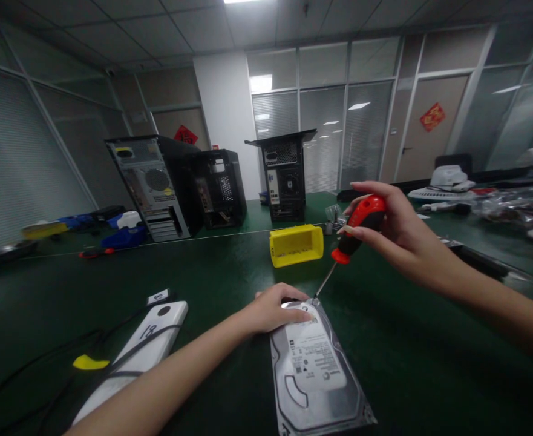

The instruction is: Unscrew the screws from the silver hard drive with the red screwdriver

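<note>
A silver hard drive (318,375) with a white label lies on the green table, its far end under my left hand (277,309). The thumb rests on the label and the fingers curl round the far edge. My right hand (384,224) is closed round the handle of a red and black screwdriver (361,227), which slants down to the left. Its tip meets the drive's far right corner. Just beyond the drive stands a yellow bin (296,245) with small pieces inside.
Computer cases (157,188) stand at the back left, another case (284,181) at the back centre. A white device marked 18 (150,333), with black cables, lies at left. Plastic bags (515,206) and a black tray (475,257) are at right.
</note>
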